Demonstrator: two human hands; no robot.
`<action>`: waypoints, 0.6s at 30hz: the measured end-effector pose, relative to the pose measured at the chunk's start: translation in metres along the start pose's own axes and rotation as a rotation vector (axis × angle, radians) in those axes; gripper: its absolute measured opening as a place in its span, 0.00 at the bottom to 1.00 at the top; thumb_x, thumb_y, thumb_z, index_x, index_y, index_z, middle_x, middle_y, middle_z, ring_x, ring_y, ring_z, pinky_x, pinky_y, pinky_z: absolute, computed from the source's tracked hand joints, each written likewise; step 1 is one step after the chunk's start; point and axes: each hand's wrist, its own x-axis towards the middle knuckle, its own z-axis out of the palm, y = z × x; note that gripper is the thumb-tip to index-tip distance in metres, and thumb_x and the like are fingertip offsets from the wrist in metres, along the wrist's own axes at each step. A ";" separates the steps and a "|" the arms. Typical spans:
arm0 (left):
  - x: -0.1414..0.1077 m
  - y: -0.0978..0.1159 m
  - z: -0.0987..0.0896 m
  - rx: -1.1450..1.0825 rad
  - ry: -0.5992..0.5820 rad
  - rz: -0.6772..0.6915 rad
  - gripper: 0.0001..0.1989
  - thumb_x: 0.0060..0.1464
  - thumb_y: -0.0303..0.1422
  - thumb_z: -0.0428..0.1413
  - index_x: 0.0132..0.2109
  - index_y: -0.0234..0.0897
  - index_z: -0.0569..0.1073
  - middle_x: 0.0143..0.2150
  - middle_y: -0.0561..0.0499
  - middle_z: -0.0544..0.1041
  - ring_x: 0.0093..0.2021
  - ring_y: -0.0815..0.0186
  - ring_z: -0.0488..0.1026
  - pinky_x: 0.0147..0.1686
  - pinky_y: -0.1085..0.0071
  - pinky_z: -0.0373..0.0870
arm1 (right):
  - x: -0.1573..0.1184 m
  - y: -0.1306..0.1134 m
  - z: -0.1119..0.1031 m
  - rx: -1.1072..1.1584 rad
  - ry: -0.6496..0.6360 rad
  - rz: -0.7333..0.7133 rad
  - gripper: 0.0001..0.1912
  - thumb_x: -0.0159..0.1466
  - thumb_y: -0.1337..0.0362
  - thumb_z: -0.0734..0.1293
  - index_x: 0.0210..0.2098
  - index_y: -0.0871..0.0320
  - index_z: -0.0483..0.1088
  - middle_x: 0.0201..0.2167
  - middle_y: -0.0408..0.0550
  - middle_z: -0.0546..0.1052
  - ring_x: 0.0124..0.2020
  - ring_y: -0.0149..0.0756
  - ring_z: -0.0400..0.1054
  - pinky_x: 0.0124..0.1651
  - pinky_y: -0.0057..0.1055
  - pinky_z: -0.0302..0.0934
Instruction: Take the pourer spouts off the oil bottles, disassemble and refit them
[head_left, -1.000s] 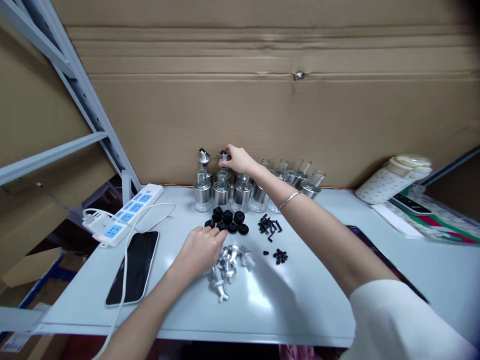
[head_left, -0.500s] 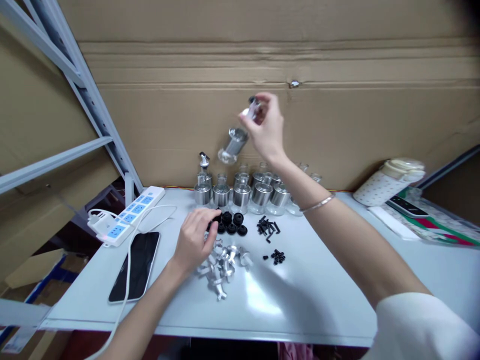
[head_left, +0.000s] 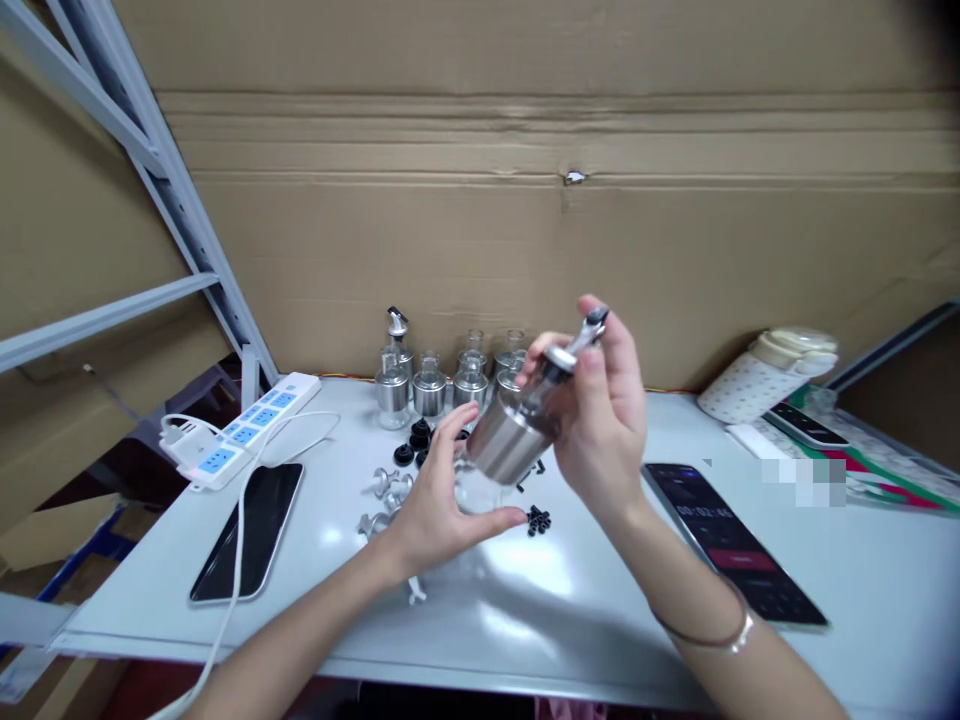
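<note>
Tilted over the table is an oil bottle [head_left: 510,440] with a steel sleeve, a clear glass base and a pourer spout on top. My right hand [head_left: 604,420] is closed round its neck and spout [head_left: 577,340]. Cupped round the lower end is my left hand [head_left: 439,490], fingers along one side and thumb by the glass base. Behind my left hand lie black stoppers [head_left: 405,456] and silver spout pieces [head_left: 384,482], partly hidden. Small black caps [head_left: 538,520] sit beneath the bottle.
Several bottles [head_left: 430,385] stand at the back, one fitted with a spout [head_left: 397,322]. At left are a power strip [head_left: 262,418], a white cable and a phone [head_left: 251,530]. Another phone [head_left: 739,545] lies beside my right forearm. A dotted tumbler [head_left: 757,375] leans at right.
My right hand has brought the bottle down and nearer, turning it. My left hand has moved from the black stoppers to the bottle's base. The phone at right has come into sight.
</note>
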 end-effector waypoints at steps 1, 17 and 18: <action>0.000 0.001 0.002 -0.036 -0.038 -0.066 0.42 0.46 0.42 0.64 0.63 0.42 0.52 0.65 0.38 0.58 0.63 0.50 0.60 0.58 0.53 0.62 | -0.007 0.001 0.001 0.008 -0.001 0.037 0.12 0.67 0.55 0.59 0.50 0.40 0.60 0.35 0.43 0.70 0.32 0.35 0.68 0.35 0.36 0.65; -0.019 -0.004 0.016 -1.139 -0.963 -0.446 0.23 0.34 0.33 0.64 0.41 0.37 0.69 0.29 0.52 0.73 0.27 0.65 0.73 0.29 0.68 0.72 | -0.016 -0.006 0.001 0.394 -0.346 0.497 0.16 0.57 0.64 0.68 0.29 0.53 0.52 0.19 0.30 0.65 0.16 0.23 0.64 0.23 0.26 0.64; -0.024 -0.009 0.023 -1.351 -1.008 -0.453 0.28 0.30 0.34 0.66 0.43 0.39 0.67 0.27 0.54 0.73 0.24 0.66 0.72 0.26 0.69 0.72 | -0.016 -0.006 0.003 0.483 -0.371 0.500 0.17 0.57 0.64 0.68 0.29 0.53 0.52 0.19 0.29 0.65 0.15 0.22 0.62 0.22 0.25 0.63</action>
